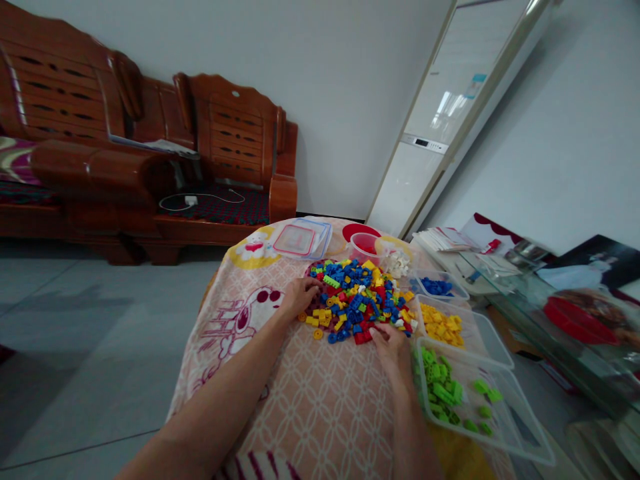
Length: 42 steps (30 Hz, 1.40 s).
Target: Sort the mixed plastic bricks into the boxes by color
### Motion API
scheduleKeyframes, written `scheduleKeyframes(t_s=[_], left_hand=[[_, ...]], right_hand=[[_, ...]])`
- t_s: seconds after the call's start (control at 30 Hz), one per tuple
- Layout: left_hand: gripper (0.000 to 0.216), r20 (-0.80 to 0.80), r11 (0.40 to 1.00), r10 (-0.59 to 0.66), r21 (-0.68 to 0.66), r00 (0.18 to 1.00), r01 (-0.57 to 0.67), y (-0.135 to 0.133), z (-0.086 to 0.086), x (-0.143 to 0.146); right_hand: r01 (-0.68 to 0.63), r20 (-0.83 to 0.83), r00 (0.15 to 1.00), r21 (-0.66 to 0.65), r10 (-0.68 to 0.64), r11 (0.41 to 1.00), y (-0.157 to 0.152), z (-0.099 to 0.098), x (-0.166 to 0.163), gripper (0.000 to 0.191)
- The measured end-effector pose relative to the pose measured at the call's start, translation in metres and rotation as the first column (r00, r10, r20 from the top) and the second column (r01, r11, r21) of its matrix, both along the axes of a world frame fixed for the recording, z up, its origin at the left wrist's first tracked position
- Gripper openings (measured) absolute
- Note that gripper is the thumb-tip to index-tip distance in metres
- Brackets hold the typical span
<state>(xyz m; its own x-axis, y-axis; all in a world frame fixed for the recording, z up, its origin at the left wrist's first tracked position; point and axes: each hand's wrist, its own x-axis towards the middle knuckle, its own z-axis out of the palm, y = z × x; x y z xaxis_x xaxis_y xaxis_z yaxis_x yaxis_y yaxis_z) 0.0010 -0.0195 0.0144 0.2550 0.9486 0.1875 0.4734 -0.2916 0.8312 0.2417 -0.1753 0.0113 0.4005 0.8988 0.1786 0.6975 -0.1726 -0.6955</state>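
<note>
A mixed heap of building bricks (356,303) in blue, yellow, red, green and white lies on the cloth-covered round table. At the heap's left edge is my left hand (299,297), its fingers loosely bent, with no brick visible in it. My right hand (393,345) rests at the near right edge, thumb and fingers apart, close to a red brick (363,337). To its right stand clear boxes of sorted bricks: green bricks (440,387), yellow bricks (443,325) and blue bricks (436,287).
Behind the heap are a tub with red bricks (366,245), a pile of white bricks (399,263) and clear lids (300,239). A glass-topped table (540,313) with papers and a red tray stands right. A wooden sofa (225,140) stands beyond the table.
</note>
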Motion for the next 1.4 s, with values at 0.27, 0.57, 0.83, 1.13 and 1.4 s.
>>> scheduleKeyframes(t_s=[0.27,0.57,0.83,1.13,1.4], left_hand=[[0.029,-0.005,1.000,0.012,0.000,1.000,-0.012,-0.002,0.003,0.000],[0.028,0.012,1.000,-0.003,-0.015,1.000,0.003,-0.001,0.001,0.001],[0.029,0.011,1.000,0.008,-0.009,1.000,-0.008,-0.002,0.001,0.000],[0.028,0.003,1.000,0.010,-0.003,1.000,-0.010,-0.002,0.003,0.001],[0.027,-0.007,1.000,-0.003,0.003,1.000,0.003,0.000,0.001,0.001]], right_hand=[[0.020,-0.049,0.999,0.009,-0.020,1.000,-0.002,0.003,-0.001,0.033],[0.089,-0.178,0.981,0.023,-0.083,0.996,0.000,-0.007,0.003,0.040],[0.070,-0.238,0.970,0.049,-0.057,0.996,-0.001,-0.006,0.004,0.048],[0.084,-0.196,0.977,0.022,-0.078,0.996,-0.002,0.000,0.002,0.039],[0.139,-0.696,0.718,0.123,-0.014,0.983,-0.001,0.008,-0.013,0.044]])
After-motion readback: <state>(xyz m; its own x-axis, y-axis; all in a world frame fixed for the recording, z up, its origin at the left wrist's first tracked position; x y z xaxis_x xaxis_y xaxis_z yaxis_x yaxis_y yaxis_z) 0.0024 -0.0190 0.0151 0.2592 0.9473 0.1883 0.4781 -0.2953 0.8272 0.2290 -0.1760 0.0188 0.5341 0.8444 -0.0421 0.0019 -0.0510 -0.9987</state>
